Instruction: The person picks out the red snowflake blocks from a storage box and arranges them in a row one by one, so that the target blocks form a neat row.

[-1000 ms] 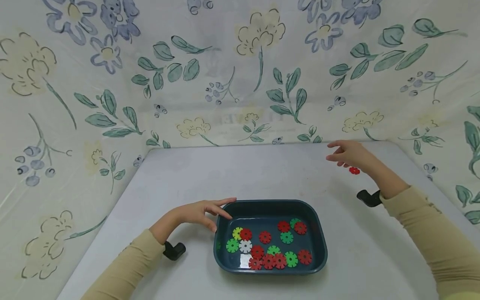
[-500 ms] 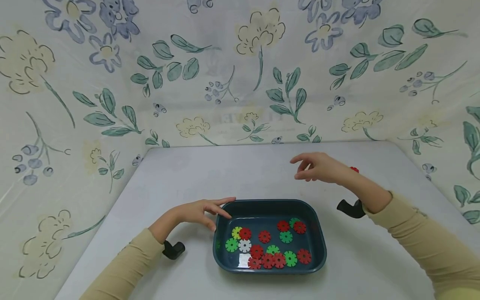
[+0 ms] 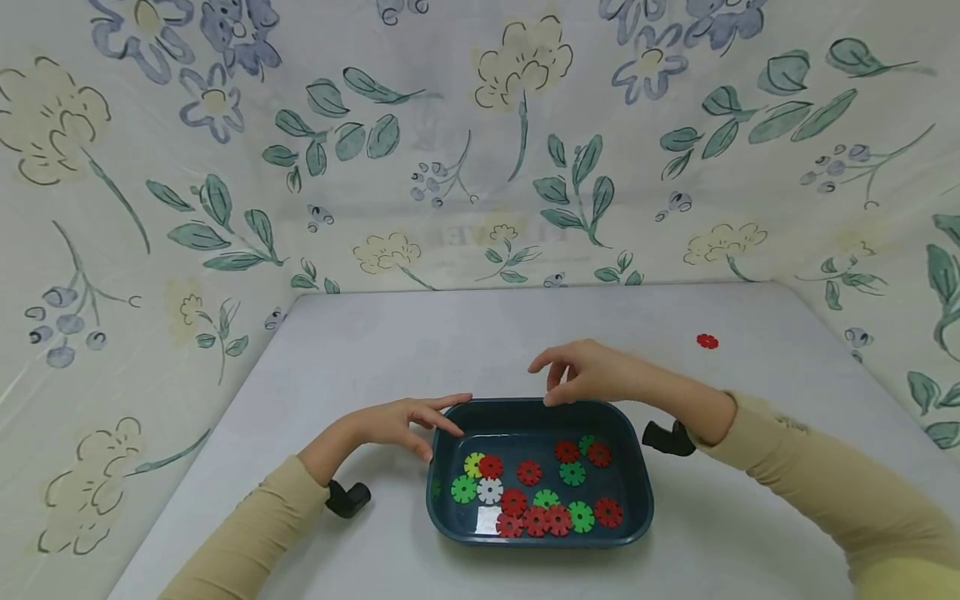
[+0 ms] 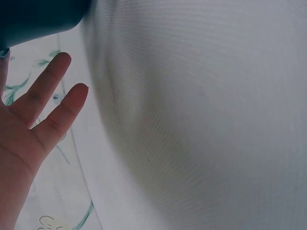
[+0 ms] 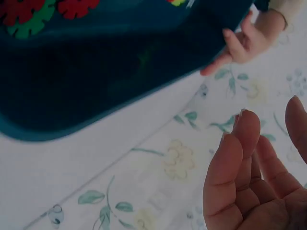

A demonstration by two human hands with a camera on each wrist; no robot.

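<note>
A dark teal tray point(image 3: 510, 419) stands near the front of the table. Several flat notched discs lie inside it: red point(image 3: 529, 473), green point(image 3: 582, 517), one yellow and one white point(image 3: 491, 491). My left hand point(image 3: 390, 423) rests on the tray's back left rim, its fingers extended, one reaching over the edge. Above the tray's back rim hovers my right hand point(image 3: 592, 372), fingers loosely bent. In the right wrist view, thumb and fingers of the right hand point(image 5: 249, 187) are apart with nothing between them. A lone red disc point(image 3: 707, 342) lies on the table at the far right.
The tray stands on a white table point(image 3: 375, 342). Behind it and at the sides hangs a flower-patterned sheet point(image 3: 450, 125). Black wrist-worn cameras point(image 3: 348, 501) sit below both hands.
My right hand has moved left and toward me, from beside the lone red disc to above the tray's back rim. The left hand, tray and discs have stayed in place.
</note>
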